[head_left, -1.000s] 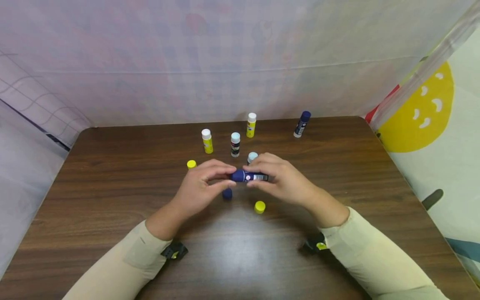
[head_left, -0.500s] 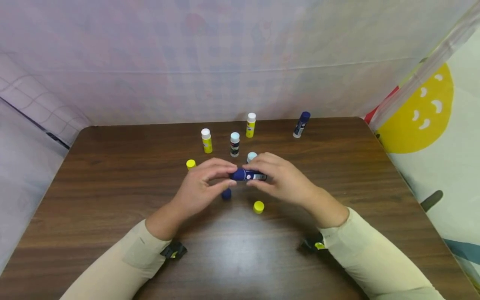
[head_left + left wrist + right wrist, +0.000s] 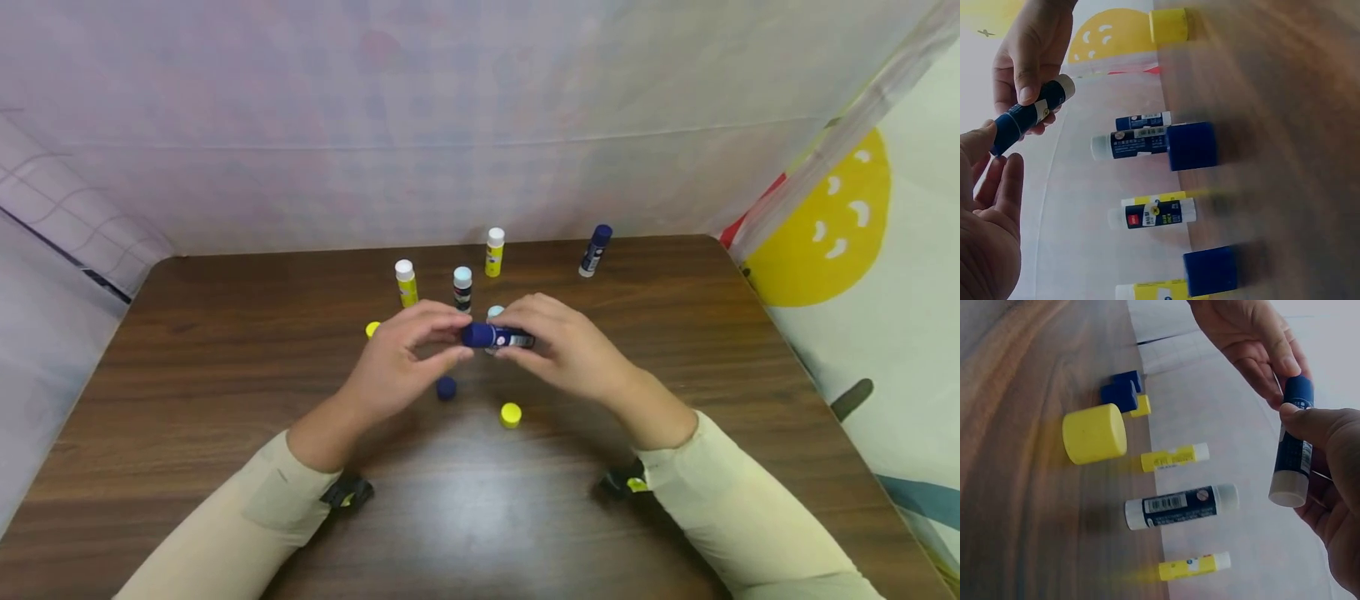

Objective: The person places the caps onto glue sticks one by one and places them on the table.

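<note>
Over the middle of the table, both hands hold one navy glue stick (image 3: 507,337) lying crosswise. My right hand (image 3: 570,346) grips its labelled body, and the white base shows in the right wrist view. At the other end, my left hand (image 3: 401,358) pinches the navy cap (image 3: 1298,387) between thumb and fingertips; the cap sits on the body. Below the hands stand a loose navy cap (image 3: 446,388) and a loose yellow cap (image 3: 511,415). Another navy cap (image 3: 1210,270) shows in the left wrist view. Just behind the held stick, an uncapped glue stick (image 3: 495,312) is partly covered.
Uncapped yellow glue sticks (image 3: 407,287) (image 3: 493,254) and a dark-labelled one (image 3: 462,292) stand toward the back. A capped navy glue stick (image 3: 596,250) stands at back right. Another yellow cap (image 3: 372,329) is beside the left hand. A cloth curtain (image 3: 420,183) hangs behind the table.
Both hands have moved slightly away and up with the glue stick, keeping their hold. More of the loose navy cap below now shows. The view has shifted a little.
</note>
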The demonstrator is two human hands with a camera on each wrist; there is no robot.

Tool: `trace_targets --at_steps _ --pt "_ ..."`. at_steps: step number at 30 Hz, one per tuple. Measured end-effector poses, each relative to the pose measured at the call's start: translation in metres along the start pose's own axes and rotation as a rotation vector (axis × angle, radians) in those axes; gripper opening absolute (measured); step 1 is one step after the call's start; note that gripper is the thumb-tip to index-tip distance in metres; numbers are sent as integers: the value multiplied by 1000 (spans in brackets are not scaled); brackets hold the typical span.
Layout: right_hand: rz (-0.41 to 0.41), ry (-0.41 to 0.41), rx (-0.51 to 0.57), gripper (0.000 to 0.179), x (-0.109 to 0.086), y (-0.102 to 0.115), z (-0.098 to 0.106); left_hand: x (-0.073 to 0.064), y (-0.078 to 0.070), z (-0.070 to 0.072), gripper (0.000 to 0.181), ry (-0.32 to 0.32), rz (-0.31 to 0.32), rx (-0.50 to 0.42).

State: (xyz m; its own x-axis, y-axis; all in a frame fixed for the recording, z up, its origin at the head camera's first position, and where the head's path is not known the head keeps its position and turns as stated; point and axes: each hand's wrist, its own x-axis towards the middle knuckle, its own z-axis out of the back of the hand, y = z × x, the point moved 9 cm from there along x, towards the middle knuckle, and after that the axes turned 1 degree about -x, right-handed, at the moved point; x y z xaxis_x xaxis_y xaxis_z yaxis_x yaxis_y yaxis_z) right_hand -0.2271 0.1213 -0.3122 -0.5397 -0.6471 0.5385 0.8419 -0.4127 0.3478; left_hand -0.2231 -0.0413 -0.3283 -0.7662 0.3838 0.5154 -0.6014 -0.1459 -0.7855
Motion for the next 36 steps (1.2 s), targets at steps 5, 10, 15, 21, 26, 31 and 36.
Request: trace_targets --at_steps 5,10,15,21,26,31,36 --pt "-14 -56 13 40 1 -5 14 4 2 2 35 0 34 21" --pt "-79 -111 12 43 -2 -19 34 3 10 2 36 8 111 48" --pt "-185 -179 53 41 -6 -39 56 2 19 1 38 22 157 59" --pt "-270 -271 86 37 -14 -62 77 -1 31 -6 43 80 236 88" --pt "-345 -369 137 35 -22 -84 90 -4 37 -13 46 147 285 114" --pt "-466 -430 208 32 -32 -109 94 -7 39 -18 47 197 279 179" --pt "-582 -500 357 28 -44 -136 93 -7 43 -21 46 232 283 252"
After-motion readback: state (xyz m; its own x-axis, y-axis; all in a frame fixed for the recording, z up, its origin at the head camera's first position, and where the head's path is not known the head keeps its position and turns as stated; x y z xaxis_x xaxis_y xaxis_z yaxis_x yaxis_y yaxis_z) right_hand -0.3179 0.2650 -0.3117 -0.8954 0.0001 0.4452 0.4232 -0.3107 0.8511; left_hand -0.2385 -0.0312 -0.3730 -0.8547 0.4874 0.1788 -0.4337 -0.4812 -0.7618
